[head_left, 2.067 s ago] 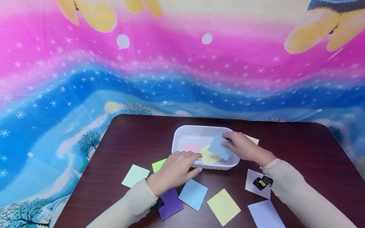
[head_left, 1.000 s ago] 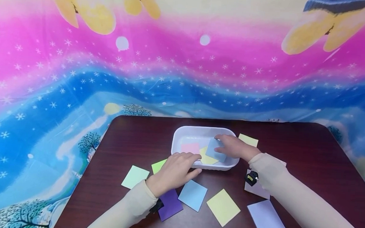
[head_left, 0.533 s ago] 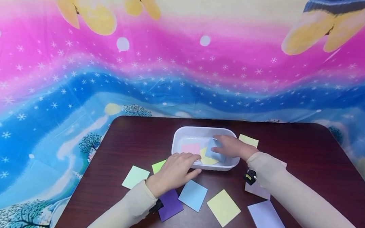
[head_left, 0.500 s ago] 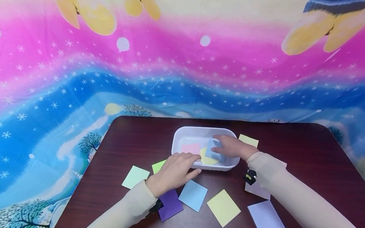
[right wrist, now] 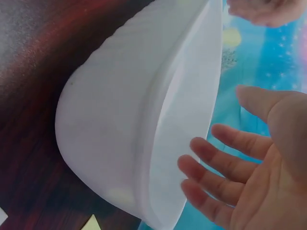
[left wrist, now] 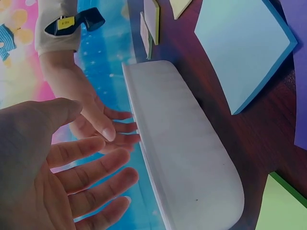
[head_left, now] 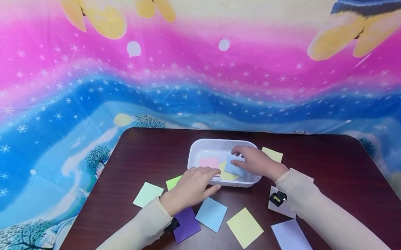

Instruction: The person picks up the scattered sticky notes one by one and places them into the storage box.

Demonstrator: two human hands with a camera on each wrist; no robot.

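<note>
A white plastic tray [head_left: 199,141] stands at the back middle of the table. In it lie a pink note pad [head_left: 208,162], a yellow note pad [head_left: 227,175] and a light blue note pad [head_left: 233,170], the blue one overlapping the yellow. My right hand [head_left: 257,161] hovers over the tray's right end, above the blue pad, holding nothing; in the right wrist view its fingers [right wrist: 225,165] are spread and loosely bent. At the front left rim is my left hand [head_left: 194,184], its fingers reaching over the edge. The left wrist view shows these fingers [left wrist: 96,175] apart, with no object between them.
Several square note pads lie on the dark table [head_left: 145,148]: pale green [head_left: 147,194], bright green [head_left: 173,181], purple [head_left: 187,229], blue [head_left: 211,214], yellow [head_left: 245,228] and lilac [head_left: 292,239]. Another yellow pad [head_left: 272,154] is behind the right wrist. A printed cloth [head_left: 202,73] hangs behind.
My right hand lowered the light blue note pad into the tray and let it go. Its fingers have since lifted off and drawn slightly up. The left hand has stayed at the rim.
</note>
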